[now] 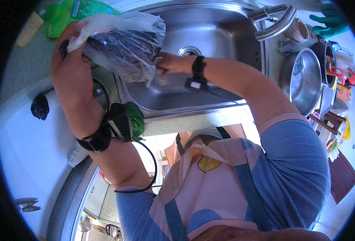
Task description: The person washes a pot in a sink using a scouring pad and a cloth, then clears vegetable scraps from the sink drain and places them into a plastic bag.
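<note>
At the upper left, my left hand (pixel 72 51) grips the gathered edge of a translucent plastic bag (pixel 126 45). Something dark and bulky fills the bag; what it is cannot be told through the film. The bag hangs over the left part of a stainless steel sink (pixel 219 33). My right hand (pixel 168 63) reaches in from the right and pinches the bag's lower right side, its fingertips partly hidden. A drain strainer (pixel 189 51) with bits in it lies just behind the right wrist.
A curved faucet (pixel 275 22) stands at the sink's top right corner. Right of the sink are a metal basin (pixel 306 81) holding a steel scrubber, a speckled cup (pixel 297 30) and a green rubber glove (pixel 329 24). A green bottle (pixel 93 9) lies at upper left, near a yellowish sponge (pixel 30 28).
</note>
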A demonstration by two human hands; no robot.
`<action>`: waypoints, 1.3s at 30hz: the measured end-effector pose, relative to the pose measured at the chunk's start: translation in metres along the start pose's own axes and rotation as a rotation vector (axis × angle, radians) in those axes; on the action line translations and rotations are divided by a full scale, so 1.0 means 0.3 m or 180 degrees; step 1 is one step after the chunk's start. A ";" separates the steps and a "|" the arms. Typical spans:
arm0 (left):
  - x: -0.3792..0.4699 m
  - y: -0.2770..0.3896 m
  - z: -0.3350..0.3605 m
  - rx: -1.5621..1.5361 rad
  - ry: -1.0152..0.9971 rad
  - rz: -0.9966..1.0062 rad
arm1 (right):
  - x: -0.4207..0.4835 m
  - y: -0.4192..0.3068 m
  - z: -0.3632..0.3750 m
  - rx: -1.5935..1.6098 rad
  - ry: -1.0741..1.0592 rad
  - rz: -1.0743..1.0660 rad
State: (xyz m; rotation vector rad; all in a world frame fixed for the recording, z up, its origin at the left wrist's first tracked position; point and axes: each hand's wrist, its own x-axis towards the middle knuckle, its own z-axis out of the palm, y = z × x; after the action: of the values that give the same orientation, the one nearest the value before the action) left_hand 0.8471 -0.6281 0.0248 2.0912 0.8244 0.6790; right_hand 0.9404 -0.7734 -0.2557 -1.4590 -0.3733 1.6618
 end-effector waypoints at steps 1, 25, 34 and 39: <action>0.002 0.015 0.006 0.0011 0.0003 -0.0137 | -0.013 -0.080 0.078 0.0801 -0.0066 -0.0031; -0.064 0.047 -0.060 -0.0908 0.0645 0.0041 | 0.085 -0.118 0.030 -0.4195 0.0147 -0.0501; -0.141 0.038 0.000 -0.1078 0.0245 -0.0627 | 0.134 0.135 -0.017 -0.4242 0.0425 -0.1353; -0.156 -0.010 0.026 -0.1095 0.0180 -0.0684 | -0.097 0.143 -0.269 -0.4876 0.0314 -0.1363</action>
State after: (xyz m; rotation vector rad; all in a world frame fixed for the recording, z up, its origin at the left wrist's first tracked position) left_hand 0.8213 -0.6647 0.0091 1.6565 0.8803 0.7098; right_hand 0.9948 -0.8452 -0.2889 -2.1778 -2.0180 0.7805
